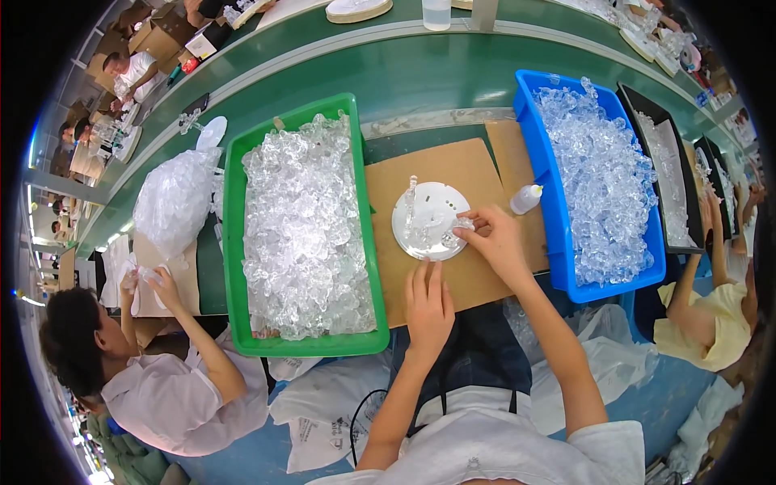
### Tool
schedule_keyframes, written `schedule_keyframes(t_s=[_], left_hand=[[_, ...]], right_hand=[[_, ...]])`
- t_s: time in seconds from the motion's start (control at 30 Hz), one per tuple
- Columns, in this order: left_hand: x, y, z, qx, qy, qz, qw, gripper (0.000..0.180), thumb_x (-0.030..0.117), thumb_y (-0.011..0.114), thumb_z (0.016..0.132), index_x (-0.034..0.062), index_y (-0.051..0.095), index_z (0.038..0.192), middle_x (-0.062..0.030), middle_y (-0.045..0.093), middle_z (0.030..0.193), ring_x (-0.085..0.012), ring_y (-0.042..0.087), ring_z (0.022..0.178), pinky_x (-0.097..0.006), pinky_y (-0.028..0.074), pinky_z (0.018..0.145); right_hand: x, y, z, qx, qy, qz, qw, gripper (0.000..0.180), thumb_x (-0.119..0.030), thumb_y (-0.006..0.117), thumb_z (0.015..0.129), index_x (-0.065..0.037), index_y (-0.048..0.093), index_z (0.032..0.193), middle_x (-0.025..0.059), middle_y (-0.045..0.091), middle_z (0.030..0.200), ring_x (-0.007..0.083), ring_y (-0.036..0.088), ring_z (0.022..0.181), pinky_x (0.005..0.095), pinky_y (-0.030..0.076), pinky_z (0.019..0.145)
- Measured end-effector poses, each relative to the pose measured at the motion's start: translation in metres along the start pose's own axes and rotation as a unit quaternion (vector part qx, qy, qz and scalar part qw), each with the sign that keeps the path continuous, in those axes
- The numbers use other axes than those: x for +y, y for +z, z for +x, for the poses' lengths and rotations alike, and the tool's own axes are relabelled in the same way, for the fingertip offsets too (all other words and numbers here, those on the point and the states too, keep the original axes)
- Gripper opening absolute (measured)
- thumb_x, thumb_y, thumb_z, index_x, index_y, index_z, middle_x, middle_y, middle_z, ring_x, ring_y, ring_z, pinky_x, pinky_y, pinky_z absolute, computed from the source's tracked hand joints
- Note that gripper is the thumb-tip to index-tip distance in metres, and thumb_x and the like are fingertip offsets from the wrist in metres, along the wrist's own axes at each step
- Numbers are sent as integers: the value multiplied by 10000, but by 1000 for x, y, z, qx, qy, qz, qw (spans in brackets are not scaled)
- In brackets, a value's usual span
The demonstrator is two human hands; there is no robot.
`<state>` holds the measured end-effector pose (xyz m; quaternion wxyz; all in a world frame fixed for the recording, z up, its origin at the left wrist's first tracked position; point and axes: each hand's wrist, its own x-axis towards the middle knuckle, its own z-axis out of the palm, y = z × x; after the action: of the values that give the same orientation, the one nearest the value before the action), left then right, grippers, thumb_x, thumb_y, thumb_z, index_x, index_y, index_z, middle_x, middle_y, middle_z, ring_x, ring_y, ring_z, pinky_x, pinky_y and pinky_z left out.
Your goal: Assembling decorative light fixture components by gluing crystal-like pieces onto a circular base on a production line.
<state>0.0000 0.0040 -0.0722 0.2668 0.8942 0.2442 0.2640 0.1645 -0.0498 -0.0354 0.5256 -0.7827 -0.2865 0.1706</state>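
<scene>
A round white disc (443, 202) with small slots lies on brown cardboard in front of me. A clear plastic piece (411, 198) stands at its upper left, and more clear pieces lie on its lower part. My right hand (495, 241) pinches a small clear plastic piece (461, 225) over the disc's right edge. At the disc's near edge is my left hand (429, 307), its fingers stretched toward the rim and the thumb apart. I see nothing held in it. The exact contact of its fingertips is too small to make out.
A green bin (373, 279) of clear pieces stands left of the cardboard (477, 287), a blue bin (553, 234) at the right. A small white bottle (526, 199) stands beside the blue bin. A filled plastic bag (171, 198) lies far left. Co-workers sit on both sides.
</scene>
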Motion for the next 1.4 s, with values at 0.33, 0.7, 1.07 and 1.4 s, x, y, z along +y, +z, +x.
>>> schedule_keyframes(t_s=[0.33, 0.7, 1.07, 1.4], left_hand=[[-3, 4, 4, -6, 11, 44, 999, 486, 76, 565, 838, 16, 466, 1310, -185, 475, 1294, -367, 439, 1235, -449, 387, 977], [-3, 6, 14, -51, 52, 87, 993, 583, 208, 621, 853, 57, 416, 1378, -249, 450, 1249, -405, 423, 1208, -467, 373, 1002], [8, 19, 16, -50, 46, 66, 995, 612, 194, 634, 845, 34, 400, 1387, -269, 439, 1217, -446, 427, 1158, -489, 370, 977], [4, 25, 24, -52, 67, 64, 994, 595, 176, 624, 844, 1, 409, 1371, -263, 491, 1130, -431, 461, 1085, -472, 405, 918]], right_hand=[[11, 10, 5, -59, 42, 55, 996, 238, -82, 739, 768, -23, 656, 984, 42, 624, 816, 66, 584, 741, 215, 468, 639], [17, -8, -27, 54, -13, -4, 998, 405, -64, 730, 763, -4, 563, 1127, 92, 593, 1044, 141, 582, 884, 261, 477, 773], [40, -18, -8, 297, 4, -109, 949, 534, -100, 674, 828, -6, 426, 1291, 191, 537, 1209, 312, 520, 1134, 401, 403, 960], [9, -30, -76, 136, -16, -155, 978, 340, -153, 717, 723, -28, 609, 1020, 125, 619, 938, 266, 641, 809, 316, 508, 676]])
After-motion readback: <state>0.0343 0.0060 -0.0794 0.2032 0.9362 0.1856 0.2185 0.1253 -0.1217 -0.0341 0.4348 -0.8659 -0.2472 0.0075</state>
